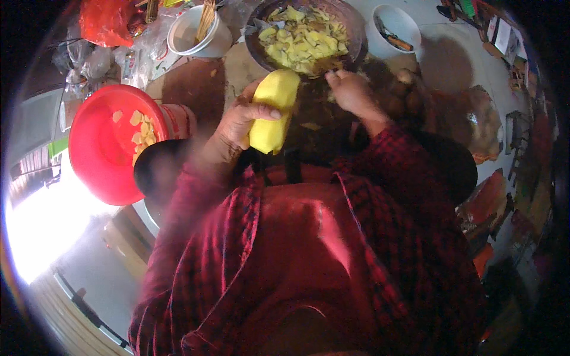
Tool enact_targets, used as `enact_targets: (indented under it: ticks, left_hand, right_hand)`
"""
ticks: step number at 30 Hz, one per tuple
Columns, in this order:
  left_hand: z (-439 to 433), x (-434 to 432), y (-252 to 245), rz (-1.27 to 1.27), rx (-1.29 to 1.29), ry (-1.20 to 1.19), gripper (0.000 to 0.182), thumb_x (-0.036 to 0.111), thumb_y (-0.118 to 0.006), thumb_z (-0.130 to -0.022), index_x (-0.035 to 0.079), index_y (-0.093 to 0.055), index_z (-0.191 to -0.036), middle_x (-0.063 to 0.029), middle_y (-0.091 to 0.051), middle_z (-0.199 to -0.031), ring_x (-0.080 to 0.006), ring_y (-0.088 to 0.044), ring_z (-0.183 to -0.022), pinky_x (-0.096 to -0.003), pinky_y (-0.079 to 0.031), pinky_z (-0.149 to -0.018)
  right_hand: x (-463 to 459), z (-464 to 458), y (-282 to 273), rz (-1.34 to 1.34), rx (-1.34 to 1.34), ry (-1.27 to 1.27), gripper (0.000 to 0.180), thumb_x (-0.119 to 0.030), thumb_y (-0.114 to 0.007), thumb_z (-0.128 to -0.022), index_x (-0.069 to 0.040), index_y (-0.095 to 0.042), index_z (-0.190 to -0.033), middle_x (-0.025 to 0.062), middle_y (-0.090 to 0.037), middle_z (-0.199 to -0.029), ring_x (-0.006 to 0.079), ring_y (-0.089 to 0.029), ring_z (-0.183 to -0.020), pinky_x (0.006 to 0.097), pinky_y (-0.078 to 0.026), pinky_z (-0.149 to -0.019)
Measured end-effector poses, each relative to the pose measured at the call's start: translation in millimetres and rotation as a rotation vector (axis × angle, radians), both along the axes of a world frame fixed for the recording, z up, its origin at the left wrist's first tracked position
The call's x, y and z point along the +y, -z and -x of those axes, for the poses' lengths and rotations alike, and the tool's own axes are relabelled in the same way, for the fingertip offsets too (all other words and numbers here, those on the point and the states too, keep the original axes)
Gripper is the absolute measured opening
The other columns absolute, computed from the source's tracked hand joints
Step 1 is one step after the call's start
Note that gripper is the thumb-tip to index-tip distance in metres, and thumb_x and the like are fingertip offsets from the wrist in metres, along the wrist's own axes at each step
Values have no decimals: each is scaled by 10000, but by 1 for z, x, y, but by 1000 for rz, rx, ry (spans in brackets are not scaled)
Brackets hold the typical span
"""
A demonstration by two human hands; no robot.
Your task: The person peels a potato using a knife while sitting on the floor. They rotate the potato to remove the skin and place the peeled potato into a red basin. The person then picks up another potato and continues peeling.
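A long, peeled yellow potato [275,111] is upright in my left hand [242,116], with the thumb lying across its front. My right hand [354,95] is to the right of it, fingers pinched together at the near rim of a wide bowl [360,49]. A small thin tool [328,72] seems to be in those fingers, but it is mostly hidden and its kind is unclear. Yellow peelings [303,38] fill the bowl.
At left, a red plastic basin [100,142] holds yellow pieces [144,133]. A white tub with wooden sticks [205,22] and another with a brown-handled tool [398,43] flank the bowl. Brown round potatoes [403,93] lie right, near a plastic bag [478,118].
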State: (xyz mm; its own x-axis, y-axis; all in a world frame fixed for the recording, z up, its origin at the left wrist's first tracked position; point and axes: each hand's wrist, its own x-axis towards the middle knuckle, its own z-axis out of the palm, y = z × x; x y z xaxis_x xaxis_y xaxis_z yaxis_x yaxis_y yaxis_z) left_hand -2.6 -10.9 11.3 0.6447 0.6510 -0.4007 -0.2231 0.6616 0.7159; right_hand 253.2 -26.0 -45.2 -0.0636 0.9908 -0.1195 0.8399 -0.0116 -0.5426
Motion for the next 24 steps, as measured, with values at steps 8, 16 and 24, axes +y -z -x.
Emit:
enact_targets:
  ticks: [8,16,24]
  left_hand:
    - [-1,12,19,-34,262,-141,641,60,-742,-666,15,-503,-1259,-119,-639,-1036,-255,-634,-903,-370,-518,-789]
    - [-1,11,21,-168,245,-57,672,35,-742,-646,6,-495,-1271,-119,-647,-1038,-257,-645,-901,-357,-517,-799]
    - [-3,16,18,78,-35,-78,517,133,-682,-730,-2,-542,-1210,-142,-657,-1011,-278,-658,-864,-405,-544,-770]
  right_hand:
    - [8,34,-26,27,159,113,386,-391,-523,-938,-20,-599,-861,229,-618,-796,438,-591,-784,465,-460,-659]
    - [5,40,-17,91,107,92,386,-378,-479,-946,-26,-635,-929,250,-636,-878,449,-599,-873,500,-475,-748]
    - [2,31,1,30,615,77,335,-374,-553,-936,-42,-594,-926,87,-559,-661,218,-514,-525,333,-423,-505]
